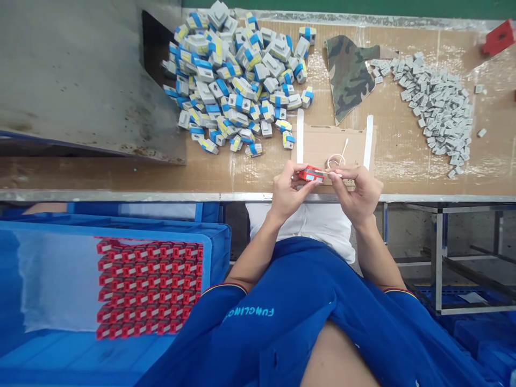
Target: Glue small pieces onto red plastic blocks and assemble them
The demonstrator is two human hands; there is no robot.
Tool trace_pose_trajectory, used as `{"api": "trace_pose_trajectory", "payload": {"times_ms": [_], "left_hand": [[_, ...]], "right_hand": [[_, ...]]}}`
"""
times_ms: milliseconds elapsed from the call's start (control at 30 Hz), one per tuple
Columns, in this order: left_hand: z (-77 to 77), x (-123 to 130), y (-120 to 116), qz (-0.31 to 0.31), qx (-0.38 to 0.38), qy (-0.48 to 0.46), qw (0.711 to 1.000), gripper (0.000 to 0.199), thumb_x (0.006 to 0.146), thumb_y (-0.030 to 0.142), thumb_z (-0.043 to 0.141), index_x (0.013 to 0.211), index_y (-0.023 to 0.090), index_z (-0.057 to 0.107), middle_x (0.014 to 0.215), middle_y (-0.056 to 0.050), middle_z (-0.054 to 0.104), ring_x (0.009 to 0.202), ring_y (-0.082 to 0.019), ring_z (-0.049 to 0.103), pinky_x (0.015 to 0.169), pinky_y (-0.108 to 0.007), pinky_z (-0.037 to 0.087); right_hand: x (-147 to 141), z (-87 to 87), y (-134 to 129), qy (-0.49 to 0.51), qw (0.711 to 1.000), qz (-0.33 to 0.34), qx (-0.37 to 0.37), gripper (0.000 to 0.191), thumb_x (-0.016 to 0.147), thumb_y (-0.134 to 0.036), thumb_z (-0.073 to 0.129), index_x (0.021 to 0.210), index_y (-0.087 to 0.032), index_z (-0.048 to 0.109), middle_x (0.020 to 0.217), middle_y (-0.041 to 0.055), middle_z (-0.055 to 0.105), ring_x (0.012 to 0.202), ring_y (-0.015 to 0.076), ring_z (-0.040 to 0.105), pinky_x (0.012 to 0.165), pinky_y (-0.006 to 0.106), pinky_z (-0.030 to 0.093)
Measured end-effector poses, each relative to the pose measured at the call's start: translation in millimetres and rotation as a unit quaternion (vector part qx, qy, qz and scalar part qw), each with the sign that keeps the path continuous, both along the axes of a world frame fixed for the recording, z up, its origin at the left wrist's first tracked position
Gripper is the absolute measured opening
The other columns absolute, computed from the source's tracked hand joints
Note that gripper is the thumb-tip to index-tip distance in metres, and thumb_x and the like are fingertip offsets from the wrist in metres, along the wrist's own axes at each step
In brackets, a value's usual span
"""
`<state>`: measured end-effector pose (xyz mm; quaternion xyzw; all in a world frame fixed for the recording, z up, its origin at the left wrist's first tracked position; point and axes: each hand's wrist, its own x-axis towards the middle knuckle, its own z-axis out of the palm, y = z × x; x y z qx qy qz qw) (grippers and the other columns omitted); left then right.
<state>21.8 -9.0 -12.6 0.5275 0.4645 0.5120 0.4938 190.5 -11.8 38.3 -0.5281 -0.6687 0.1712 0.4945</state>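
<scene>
My left hand (289, 192) holds a small red block (310, 174) with pale patches on its near side, over the front edge of a cardboard sheet (318, 141). Between the fingertips of my right hand (357, 193) is a thin cotton swab (324, 172), its left end at the top of the red block. Behind the hands, a small white ring-shaped container (335, 160) sits on the cardboard, and a second swab (345, 146) leans out of it. White tape strips run along both sides of the cardboard.
Grey parts with blue and yellow bands (242, 80) are heaped at the back left. A camouflage cloth (349, 75) and small grey pieces (441, 107) lie right of them. A blue crate (217, 242) at lower left holds rows of red parts (149, 285). A metal chute (80, 80) stands left.
</scene>
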Motion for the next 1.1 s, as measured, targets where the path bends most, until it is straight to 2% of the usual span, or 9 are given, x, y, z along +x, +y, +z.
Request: {"api": "trace_pose_trajectory", "payload": {"times_ms": [333, 533, 600, 700, 767, 833, 933, 1033, 1100], "left_hand": [[5.8, 1.6, 2.0, 0.024, -0.063, -0.043, 0.997, 0.052, 0.077, 0.051, 0.089, 0.106, 0.019, 0.059, 0.100, -0.006, 0.078, 0.085, -0.016, 0.080, 0.076, -0.025, 0.066], [5.9, 0.8, 3.6, 0.022, -0.072, -0.053, 0.996, 0.052, 0.077, 0.051, 0.089, 0.103, 0.018, 0.058, 0.099, -0.006, 0.079, 0.085, -0.016, 0.080, 0.076, -0.025, 0.066], [6.3, -0.1, 3.6, 0.017, -0.076, -0.056, 0.995, 0.052, 0.078, 0.051, 0.088, 0.104, 0.019, 0.057, 0.099, -0.006, 0.078, 0.084, -0.016, 0.080, 0.076, -0.025, 0.066], [6.6, -2.9, 3.6, 0.009, -0.064, -0.062, 0.996, 0.050, 0.079, 0.048, 0.088, 0.106, 0.019, 0.057, 0.098, -0.005, 0.078, 0.082, -0.015, 0.080, 0.076, -0.025, 0.066], [6.5, -5.5, 3.8, 0.003, -0.048, -0.062, 0.997, 0.048, 0.080, 0.045, 0.087, 0.107, 0.019, 0.057, 0.098, -0.005, 0.078, 0.082, -0.015, 0.080, 0.076, -0.024, 0.066], [6.4, -7.8, 4.4, -0.006, -0.031, -0.060, 0.998, 0.046, 0.081, 0.043, 0.087, 0.108, 0.019, 0.058, 0.097, -0.005, 0.078, 0.082, -0.015, 0.080, 0.076, -0.024, 0.066], [7.0, -10.0, 5.4, -0.027, -0.011, -0.060, 0.998, 0.043, 0.081, 0.039, 0.087, 0.108, 0.019, 0.060, 0.098, -0.005, 0.079, 0.084, -0.015, 0.080, 0.075, -0.023, 0.066], [7.2, -10.5, 6.5, -0.036, -0.002, -0.062, 0.997, 0.042, 0.080, 0.037, 0.088, 0.107, 0.019, 0.061, 0.098, -0.006, 0.079, 0.086, -0.016, 0.080, 0.076, -0.023, 0.066], [6.4, -10.5, 7.2, -0.036, -0.001, -0.066, 0.997, 0.043, 0.078, 0.038, 0.089, 0.107, 0.019, 0.063, 0.097, -0.005, 0.079, 0.085, -0.015, 0.079, 0.076, -0.023, 0.066]], "right_hand": [[15.0, 12.6, 1.6, 0.053, 0.998, -0.041, 0.006, 0.008, 0.099, -0.034, 0.070, 0.095, -0.028, 0.069, 0.093, 0.0016, 0.080, 0.087, 0.0204, 0.079, 0.076, 0.036, 0.064], [21.6, 5.3, 14.0, 0.004, 0.999, -0.033, -0.033, 0.020, 0.100, -0.041, 0.067, 0.086, -0.026, 0.069, 0.094, 0.0040, 0.077, 0.090, 0.0197, 0.074, 0.070, 0.033, 0.060], [19.1, 1.9, 15.2, -0.011, 0.999, -0.017, -0.049, 0.021, 0.100, -0.045, 0.066, 0.093, -0.026, 0.072, 0.101, 0.0057, 0.077, 0.095, 0.0203, 0.073, 0.073, 0.033, 0.061], [27.2, 1.6, 14.1, -0.018, 0.999, -0.006, -0.049, 0.028, 0.099, -0.049, 0.065, 0.116, -0.027, 0.070, 0.118, 0.0082, 0.074, 0.102, 0.0206, 0.072, 0.080, 0.035, 0.061], [49.1, 3.5, 11.9, -0.036, 0.997, -0.059, -0.040, 0.030, 0.101, -0.049, 0.061, 0.120, -0.027, 0.068, 0.118, 0.0076, 0.073, 0.099, 0.0195, 0.071, 0.081, 0.035, 0.059], [86.0, 5.0, 8.0, -0.071, 0.982, -0.170, -0.039, 0.026, 0.103, -0.046, 0.055, 0.113, -0.027, 0.069, 0.110, 0.0063, 0.073, 0.094, 0.0189, 0.070, 0.081, 0.035, 0.057], [156.7, 4.9, -1.5, -0.136, 0.927, -0.344, -0.069, 0.026, 0.101, -0.040, 0.050, 0.106, -0.022, 0.068, 0.105, 0.0088, 0.072, 0.095, 0.0221, 0.068, 0.086, 0.040, 0.056], [215.7, 4.8, -12.1, -0.188, 0.888, -0.392, -0.149, 0.025, 0.095, -0.036, 0.053, 0.102, -0.018, 0.068, 0.106, 0.0132, 0.072, 0.094, 0.0248, 0.068, 0.089, 0.043, 0.056], [236.1, 5.6, -16.5, -0.200, 0.875, -0.394, -0.197, 0.024, 0.093, -0.035, 0.055, 0.098, -0.016, 0.069, 0.102, 0.0144, 0.074, 0.090, 0.0252, 0.068, 0.090, 0.044, 0.055]]}}
